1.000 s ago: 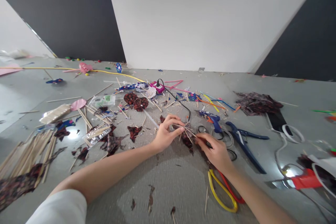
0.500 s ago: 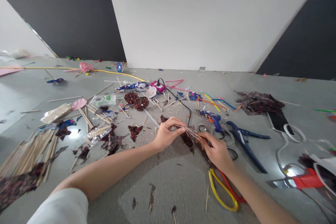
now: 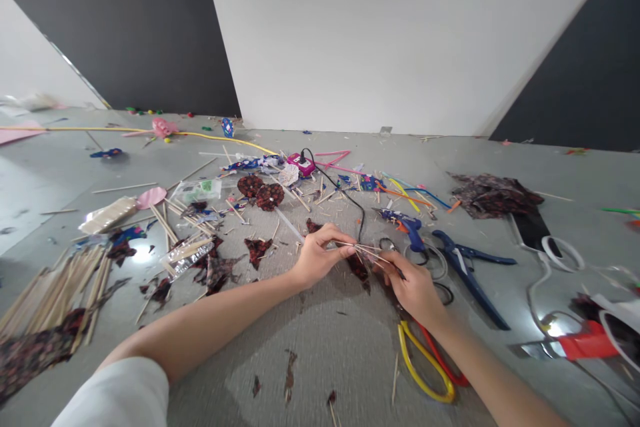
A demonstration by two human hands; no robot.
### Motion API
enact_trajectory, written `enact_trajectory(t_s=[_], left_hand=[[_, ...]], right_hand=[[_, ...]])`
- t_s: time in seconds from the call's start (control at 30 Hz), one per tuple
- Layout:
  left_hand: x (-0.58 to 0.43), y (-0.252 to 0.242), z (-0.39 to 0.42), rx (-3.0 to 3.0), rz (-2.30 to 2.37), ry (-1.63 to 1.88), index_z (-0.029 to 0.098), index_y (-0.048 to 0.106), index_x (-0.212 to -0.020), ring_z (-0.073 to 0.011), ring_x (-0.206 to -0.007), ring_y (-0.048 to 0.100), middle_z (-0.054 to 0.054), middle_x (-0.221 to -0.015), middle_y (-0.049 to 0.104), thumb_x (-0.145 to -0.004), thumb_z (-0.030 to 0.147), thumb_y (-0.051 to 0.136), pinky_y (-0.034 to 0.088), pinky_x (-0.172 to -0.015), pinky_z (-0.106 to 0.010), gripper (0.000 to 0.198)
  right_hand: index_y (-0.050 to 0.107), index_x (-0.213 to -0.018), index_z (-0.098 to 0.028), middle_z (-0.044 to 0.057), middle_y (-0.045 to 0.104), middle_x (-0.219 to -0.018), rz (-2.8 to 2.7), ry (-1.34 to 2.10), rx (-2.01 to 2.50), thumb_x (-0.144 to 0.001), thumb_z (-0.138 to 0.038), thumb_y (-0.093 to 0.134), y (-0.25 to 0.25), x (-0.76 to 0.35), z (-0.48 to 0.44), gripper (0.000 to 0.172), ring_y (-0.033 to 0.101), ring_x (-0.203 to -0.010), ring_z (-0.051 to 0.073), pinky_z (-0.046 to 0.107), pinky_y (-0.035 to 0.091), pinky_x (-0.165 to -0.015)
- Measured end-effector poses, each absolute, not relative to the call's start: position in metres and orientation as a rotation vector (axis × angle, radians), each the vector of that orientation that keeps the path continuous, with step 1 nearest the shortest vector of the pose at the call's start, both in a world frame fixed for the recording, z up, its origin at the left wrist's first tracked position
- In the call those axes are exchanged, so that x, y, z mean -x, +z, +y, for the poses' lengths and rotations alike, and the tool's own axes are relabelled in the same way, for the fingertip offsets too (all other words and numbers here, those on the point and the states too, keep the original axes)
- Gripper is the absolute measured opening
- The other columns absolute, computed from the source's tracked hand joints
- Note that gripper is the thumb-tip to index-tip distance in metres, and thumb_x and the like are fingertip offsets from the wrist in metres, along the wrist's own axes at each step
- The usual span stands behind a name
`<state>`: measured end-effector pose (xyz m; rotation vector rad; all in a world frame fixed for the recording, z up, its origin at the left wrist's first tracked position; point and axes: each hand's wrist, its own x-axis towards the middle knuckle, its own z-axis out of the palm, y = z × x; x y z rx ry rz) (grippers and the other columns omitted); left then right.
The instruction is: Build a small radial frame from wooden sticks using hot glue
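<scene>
Left hand (image 3: pixel 320 257) and right hand (image 3: pixel 413 282) pinch thin sticks (image 3: pixel 367 249) between them, at four o'clock from two dark fabric rosettes (image 3: pixel 270 197); the rosettes look made up; the sticks seem unfinished, whether joined I cannot tell.

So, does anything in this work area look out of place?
Yes: loose wooden sticks and blue fabric scraps lie strewn about the magenta power socket, not gathered like the stick pile at lower left.
</scene>
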<state>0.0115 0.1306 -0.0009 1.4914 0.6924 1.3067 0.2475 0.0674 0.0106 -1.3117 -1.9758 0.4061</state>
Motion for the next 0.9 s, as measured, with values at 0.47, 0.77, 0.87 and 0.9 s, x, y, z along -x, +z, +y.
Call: enact_trajectory(t_s=[0.47,0.77,0.87,0.9], left_hand=[[-0.0112,0.0071,0.1252,-1.597,0.69,1.346,0.019,0.082,-0.089,-0.0172,-0.081,0.062,-0.006,-0.081,0.07,-0.085,0.045,0.086,0.047,-0.077,-0.033,0.027],[-0.0115,0.007,0.1246,-1.643,0.637,1.39,0.018,0.082,-0.088,-0.016,-0.078,0.061,-0.005,-0.08,0.07,-0.085,0.038,0.087,0.047,-0.075,-0.032,0.021],[-0.0109,0.0071,0.1238,-1.665,0.669,1.419,0.019,0.082,-0.089,-0.0164,-0.079,0.062,-0.005,-0.08,0.07,-0.086,0.038,0.087,0.047,-0.074,-0.032,0.02],[-0.0107,0.0073,0.1234,-1.68,0.683,1.438,0.019,0.082,-0.089,-0.0167,-0.079,0.062,-0.005,-0.079,0.069,-0.086,0.038,0.087,0.047,-0.074,-0.032,0.019]], right_hand=[[0.07,-0.106,-0.024,0.005,0.077,-0.097,-1.99,0.352,1.179,-0.106,-0.024,0.055,0.0167,-0.2442,0.0691,0.015,0.076,-0.09,0.021,0.03,0.061,-0.082],[0.07,-0.109,-0.024,0.007,0.077,-0.101,-2.032,0.378,1.183,-0.107,-0.024,0.052,0.0143,-0.2442,0.0697,0.017,0.075,-0.092,0.022,0.033,0.061,-0.085],[0.07,-0.109,-0.024,0.008,0.077,-0.103,-1.982,0.306,1.213,-0.106,-0.025,0.053,0.0136,-0.2441,0.0708,0.017,0.075,-0.096,0.024,0.036,0.061,-0.087],[0.07,-0.109,-0.024,0.008,0.076,-0.103,-1.958,0.275,1.226,-0.106,-0.025,0.054,0.0136,-0.244,0.0713,0.016,0.075,-0.097,0.024,0.037,0.06,-0.088]])
